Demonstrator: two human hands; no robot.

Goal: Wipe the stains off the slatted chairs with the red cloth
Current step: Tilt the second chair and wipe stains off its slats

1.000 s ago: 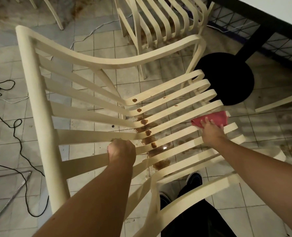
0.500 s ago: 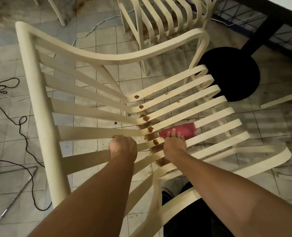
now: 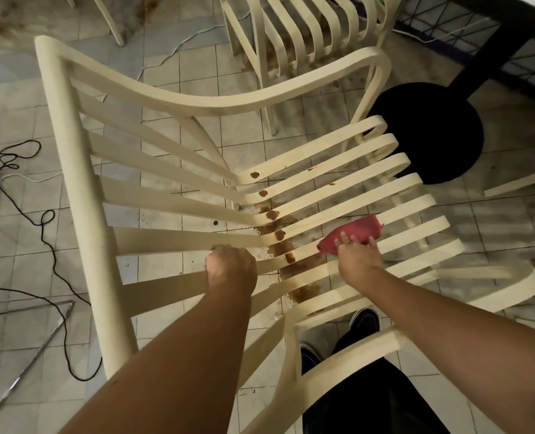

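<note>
On the cream slatted chair (image 3: 83,195), your left grip (image 3: 231,270) clenches a back slat, brown stains (image 3: 272,214) dot the bend of the slats just right of it, and your right grip (image 3: 358,258), fingers flat, presses the red cloth (image 3: 354,234) onto a seat slat.

Both bare forearms reach forward. The left grip (image 3: 231,267) is fisted round a slat (image 3: 166,285); the right grip (image 3: 358,258) presses flat-fingered on the red cloth (image 3: 354,234).
</note>
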